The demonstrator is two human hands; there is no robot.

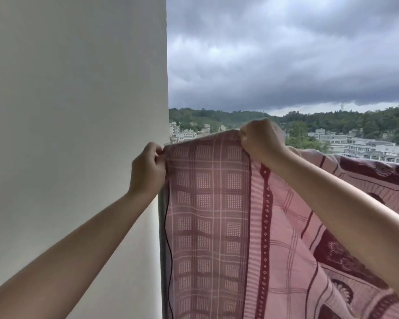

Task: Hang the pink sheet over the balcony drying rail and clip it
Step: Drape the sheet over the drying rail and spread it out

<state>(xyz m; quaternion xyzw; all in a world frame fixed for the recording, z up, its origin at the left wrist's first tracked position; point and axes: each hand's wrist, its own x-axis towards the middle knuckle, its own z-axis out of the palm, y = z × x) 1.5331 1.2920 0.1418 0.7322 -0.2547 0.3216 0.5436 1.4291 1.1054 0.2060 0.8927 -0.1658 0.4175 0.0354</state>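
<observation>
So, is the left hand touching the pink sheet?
Touching. The head view shows the left hand pinching the top corner of the pink sheet beside the wall.

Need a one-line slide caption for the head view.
Left hand and right hand pinch the top edge of a pink patterned cotton sheet beside a white wall, under dark clouds.

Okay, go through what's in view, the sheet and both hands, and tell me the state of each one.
pink sheet: held up by its top edge, hanging down beside the white wall, unclipped.
left hand: pinching the sheet's top corner next to the wall.
right hand: gripping the top edge further along.
</observation>
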